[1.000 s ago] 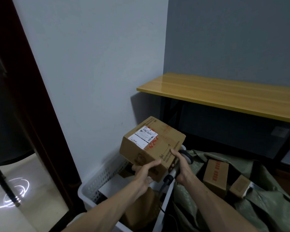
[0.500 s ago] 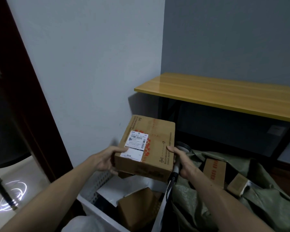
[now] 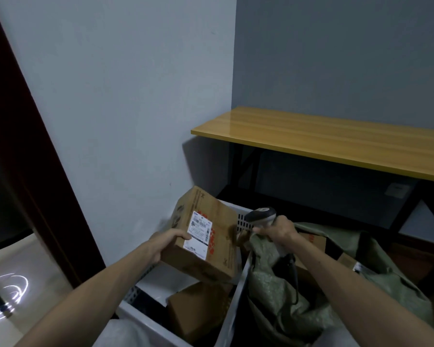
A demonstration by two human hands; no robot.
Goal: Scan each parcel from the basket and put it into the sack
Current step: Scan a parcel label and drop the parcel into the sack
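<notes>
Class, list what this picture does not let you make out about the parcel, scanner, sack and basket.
Head view:
The label on the held parcel: print too small, blurred.
The scanner trigger: covered by the right hand.
The sack contents: mostly hidden by its folds.
The basket near end: cut off by the bottom edge.

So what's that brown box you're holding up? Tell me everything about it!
It is a brown cardboard box, a parcel with a white shipping label stuck on its upper face, next to red printed marks. Dark print runs along one edge. It is tilted with the label facing the camera and is held up over the white basket. The left hand grips its near left corner, thumb on top by the label. The right hand holds a barcode scanner close beside its right edge.
</notes>
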